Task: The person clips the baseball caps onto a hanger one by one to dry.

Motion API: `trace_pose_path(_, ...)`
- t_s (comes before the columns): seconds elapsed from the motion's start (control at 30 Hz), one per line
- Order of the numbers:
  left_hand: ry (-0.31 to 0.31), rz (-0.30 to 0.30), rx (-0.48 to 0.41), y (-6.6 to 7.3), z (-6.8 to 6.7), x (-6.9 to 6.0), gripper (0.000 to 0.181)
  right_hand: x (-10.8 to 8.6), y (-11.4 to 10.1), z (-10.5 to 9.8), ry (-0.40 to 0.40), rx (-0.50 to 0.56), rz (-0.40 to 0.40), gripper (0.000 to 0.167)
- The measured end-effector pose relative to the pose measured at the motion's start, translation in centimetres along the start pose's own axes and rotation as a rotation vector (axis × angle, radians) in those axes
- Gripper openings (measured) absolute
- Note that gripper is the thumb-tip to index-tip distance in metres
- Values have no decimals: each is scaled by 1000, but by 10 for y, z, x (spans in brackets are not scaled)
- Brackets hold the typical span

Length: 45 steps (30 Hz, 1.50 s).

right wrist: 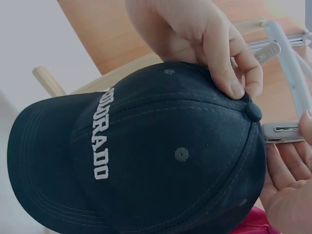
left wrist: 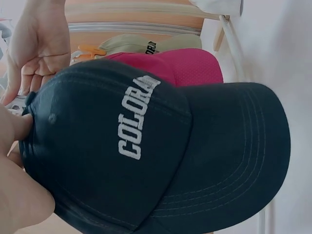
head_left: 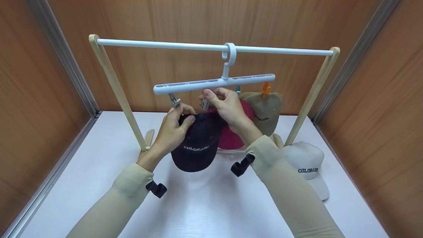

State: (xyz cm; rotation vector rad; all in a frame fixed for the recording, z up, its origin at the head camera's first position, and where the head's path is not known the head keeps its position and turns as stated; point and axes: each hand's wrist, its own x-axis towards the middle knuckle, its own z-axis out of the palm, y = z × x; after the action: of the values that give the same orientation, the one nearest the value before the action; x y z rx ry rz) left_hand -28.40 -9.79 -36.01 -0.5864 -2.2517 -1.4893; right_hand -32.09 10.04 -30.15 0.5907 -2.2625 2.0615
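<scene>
A dark baseball cap (head_left: 198,142) lettered COLORADO hangs brim down below the white hanger (head_left: 214,85). My left hand (head_left: 173,127) pinches its crown between thumb and fingers, close to the top button (right wrist: 253,111). With thumb and fingers, my right hand (head_left: 229,105) holds a grey clip (right wrist: 282,132) whose end meets the cap beside that button. Whether the clip bites the fabric I cannot tell. Another grey clip (head_left: 174,100) dangles from the hanger's left end, just above my left hand.
Behind the dark cap are a red cap (head_left: 231,137) and a tan cap (head_left: 269,112), the tan one under an orange clip (head_left: 266,89). A white rod (head_left: 158,44) on wooden legs carries the hanger. On the table at right sits a white cap (head_left: 302,158).
</scene>
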Motion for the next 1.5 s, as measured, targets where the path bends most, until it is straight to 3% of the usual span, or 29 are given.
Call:
trace_pose_path(0.3, 109, 27, 5, -3, 12, -1, 7, -1, 0, 0, 14, -19, -4, 36)
trace_pose_path(0.57, 289, 124, 6, -8, 26, -7, 7, -1, 0, -1, 24, -30, -30, 35)
trace_pose_path(0.8, 431, 119, 52, -9, 36, -9, 8, -1, 1, 1, 30, -29, -52, 30)
trace_pose_path(1.1, 472, 77, 33, -8, 41, -7, 9, 0, 1, 1, 32, -46, -50, 32)
trace_pose_path(1.3, 499, 10, -29, -6, 39, -4, 10, 2, 5, -1, 38, -61, -48, 37)
trace_pose_path(1.5, 454, -11, -67, -4, 35, -1, 12, -1, 7, -5, 57, -68, -34, 33)
